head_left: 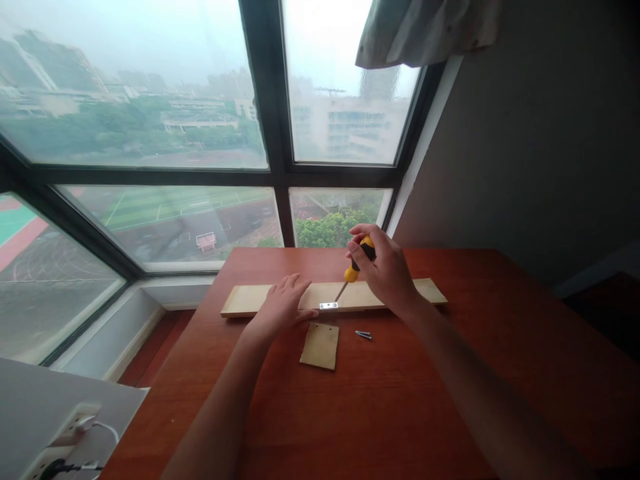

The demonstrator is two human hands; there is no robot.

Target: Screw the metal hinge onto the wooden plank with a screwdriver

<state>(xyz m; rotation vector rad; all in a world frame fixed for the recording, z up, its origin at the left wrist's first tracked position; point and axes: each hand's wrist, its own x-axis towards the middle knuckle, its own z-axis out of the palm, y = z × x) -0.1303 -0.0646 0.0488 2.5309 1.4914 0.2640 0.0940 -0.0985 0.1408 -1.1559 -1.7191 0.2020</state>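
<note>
Hazy daylight is admitted at upper left and centre by a dark-framed window (277,177), beyond which a sports pitch (175,202) is seen. A shadowed wall (530,147) and gathered curtain (425,33) are shown at upper right, and the lower centre is filled by a reddish-brown wooden table (390,400).

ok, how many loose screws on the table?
2: the far screw and the near screw, lying close together to the right of the small board. Others might be hidden.
</note>
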